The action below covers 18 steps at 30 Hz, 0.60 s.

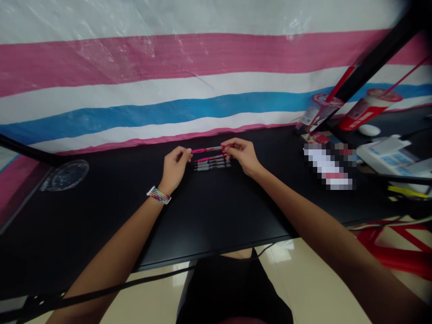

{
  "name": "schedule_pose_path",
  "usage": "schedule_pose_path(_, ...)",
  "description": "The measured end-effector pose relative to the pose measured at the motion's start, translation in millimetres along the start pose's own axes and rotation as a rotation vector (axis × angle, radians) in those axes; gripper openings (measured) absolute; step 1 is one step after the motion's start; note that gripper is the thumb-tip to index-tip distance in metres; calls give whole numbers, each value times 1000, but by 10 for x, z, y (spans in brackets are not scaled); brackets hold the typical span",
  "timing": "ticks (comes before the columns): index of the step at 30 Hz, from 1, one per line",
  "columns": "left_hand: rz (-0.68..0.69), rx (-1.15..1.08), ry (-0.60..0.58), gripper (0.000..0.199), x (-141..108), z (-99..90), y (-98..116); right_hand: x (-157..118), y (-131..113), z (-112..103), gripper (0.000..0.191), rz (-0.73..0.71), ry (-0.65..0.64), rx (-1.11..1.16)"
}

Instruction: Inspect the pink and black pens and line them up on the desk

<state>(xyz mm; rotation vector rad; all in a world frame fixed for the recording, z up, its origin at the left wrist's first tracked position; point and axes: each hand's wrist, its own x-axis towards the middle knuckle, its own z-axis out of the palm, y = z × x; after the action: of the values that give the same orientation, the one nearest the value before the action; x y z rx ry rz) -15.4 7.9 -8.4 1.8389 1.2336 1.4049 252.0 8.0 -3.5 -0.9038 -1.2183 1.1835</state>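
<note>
A pink-and-red pen [208,149] lies crosswise between my two hands at the middle of the black table. My left hand [176,165] pinches its pink left end between thumb and fingers. At the red right end, my right hand [242,155] is closed on the same pen. Just below it, on the near side, another pink-and-red pen [206,159] lies on the table, parallel to it. Several grey pens [212,165] lie side by side against that one. My right fingertips hide part of the right ends of the upper pens.
Two drink cups stand at the back right, one clear cup [313,112] and one red cup [364,110], both with straws. Near them are a white mouse [369,130] and white boxes [391,155]. A clear plastic lid [65,175] lies at the left. Striped sheeting [189,110] hangs behind the table [216,211].
</note>
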Motion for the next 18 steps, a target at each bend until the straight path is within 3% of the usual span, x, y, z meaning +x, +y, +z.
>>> schedule_pose_path(2,28,-71,-5,16,-7,19,5,8,6,-10,18,33,13,2)
schedule_pose_path(8,30,-143,-61,27,-8,65,-40,-5,3,6,19,41,6,30)
schedule_pose_path(12,115,-124,-55,69,-3,72,-73,-14,2,19,18,41,26,46)
schedule_pose_path(13,113,-121,-56,68,-4,73,-69,-14,3,20,18,41,27,43)
schedule_pose_path(16,51,-124,-72,32,-9,77,-43,-12,5,14,18,42,28,12)
schedule_pose_path(18,52,-125,-75,27,-10,80,-30,-10,11,8,17,41,32,-7)
